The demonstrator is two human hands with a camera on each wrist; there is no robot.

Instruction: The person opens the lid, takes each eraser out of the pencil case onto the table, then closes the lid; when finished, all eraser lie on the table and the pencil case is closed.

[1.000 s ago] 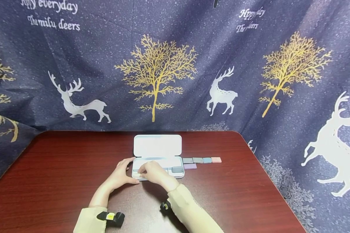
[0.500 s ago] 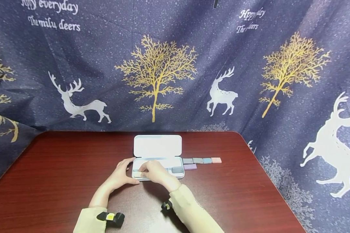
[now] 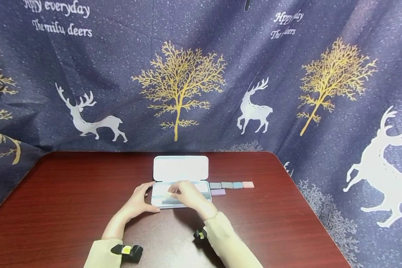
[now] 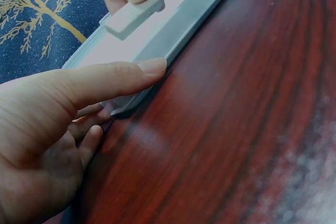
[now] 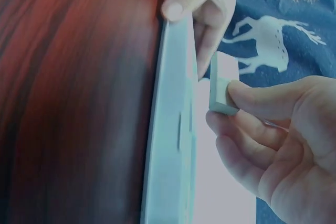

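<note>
Right wrist view. My right hand (image 5: 286, 140) is clamped on a pale block (image 5: 226, 69), pinching it between thumb and fingertips. The block is held up off the open case (image 5: 167, 156), clear of its rim. My left hand (image 5: 210, 6) shows at the far end of the case, thumb on the edge. Dark red wood table (image 5: 79, 103) to one side; blue cloth (image 5: 310, 61) with a white deer on the other.

Left wrist view. My left hand grips the case end, thumb laid over the near edge, fingers partly hidden behind it. The block appears tilted in my right fingertips, one end projecting free.

Head view. Case lies on the table with its lid (image 3: 181, 168) laid back toward the cloth. Left hand spans the left end, near corner to far corner; right hand, with the block, is over the tray, left of its middle. Hands apart from each other. Just beside the right end: a row of grey block (image 3: 215, 185), second grey block (image 3: 226, 185), blue block (image 3: 237, 185) and pink block (image 3: 248, 184), with a purple block (image 3: 218, 192) on the near side of the first grey one. Pale yellow sleeves (image 3: 102, 254) on both arms.
</note>
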